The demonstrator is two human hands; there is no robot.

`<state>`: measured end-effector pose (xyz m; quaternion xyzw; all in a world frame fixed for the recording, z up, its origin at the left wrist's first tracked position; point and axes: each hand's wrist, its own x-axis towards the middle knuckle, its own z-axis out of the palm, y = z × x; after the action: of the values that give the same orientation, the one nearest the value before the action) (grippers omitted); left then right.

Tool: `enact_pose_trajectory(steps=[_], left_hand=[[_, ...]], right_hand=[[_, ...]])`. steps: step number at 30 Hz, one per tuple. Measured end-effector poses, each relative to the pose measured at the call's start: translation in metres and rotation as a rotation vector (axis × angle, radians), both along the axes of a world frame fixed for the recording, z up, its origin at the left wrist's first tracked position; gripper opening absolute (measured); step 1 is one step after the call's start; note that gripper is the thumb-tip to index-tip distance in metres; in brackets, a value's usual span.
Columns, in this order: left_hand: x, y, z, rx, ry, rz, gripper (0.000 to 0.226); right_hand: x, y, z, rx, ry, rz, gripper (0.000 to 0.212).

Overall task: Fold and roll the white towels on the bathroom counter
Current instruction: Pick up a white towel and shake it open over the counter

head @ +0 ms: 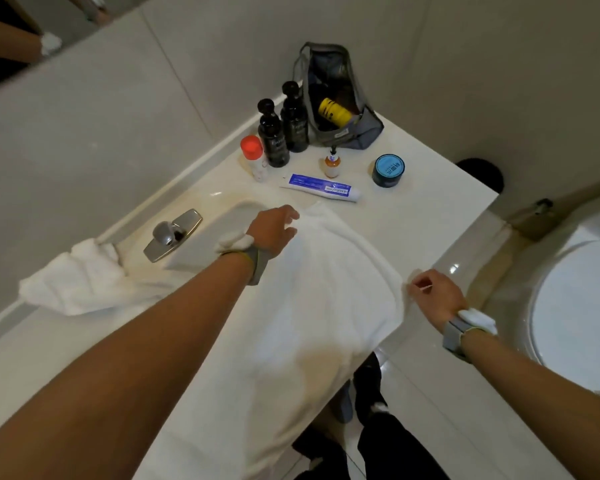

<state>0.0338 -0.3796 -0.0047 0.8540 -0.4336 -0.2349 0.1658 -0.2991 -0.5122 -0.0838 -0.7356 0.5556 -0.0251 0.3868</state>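
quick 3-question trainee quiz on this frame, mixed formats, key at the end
1. True or false: the left hand rests on the far corner of the spread towel.
2. Which lies nearest that corner? A) blue-lidded jar B) toothpaste tube C) toiletry bag
3. Fill in: the second, crumpled towel lies to the ____ of the faucet.

Key:
1. True. The right hand is at the towel's right edge; whether it pinches the cloth cannot be told.
2. B
3. left
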Motion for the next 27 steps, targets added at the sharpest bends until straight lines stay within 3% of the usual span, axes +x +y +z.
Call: enact_pose_trajectory(steps=[9,14,17,22,27], left_hand=[[-0.003,-0.077,-0.032,0.260,0.010,-0.005,0.055],[-0.004,-0.090,-0.045,0.222,0.224,0.171,0.059],[-0.005,-0.096,-0.048,0.227,0.256,0.208,0.049],[-0.007,-0.099,-0.036,0.353,-0.031,-0.010,0.032],[-0.004,-0.098,-0.012,0.390,-0.153,-0.172,0.028]], right_hand=[[-0.012,-0.003,-0.025,0.315,-0.126,-0.111,0.027],[-0.019,-0.017,-0.027,0.303,-0.155,-0.127,0.021],[-0.026,-0.026,-0.026,0.308,-0.143,-0.087,0.019],[-0.028,-0.027,-0.019,0.279,-0.126,-0.040,0.011],[-0.024,-0.007,0.001,0.253,-0.156,-0.022,0.006]])
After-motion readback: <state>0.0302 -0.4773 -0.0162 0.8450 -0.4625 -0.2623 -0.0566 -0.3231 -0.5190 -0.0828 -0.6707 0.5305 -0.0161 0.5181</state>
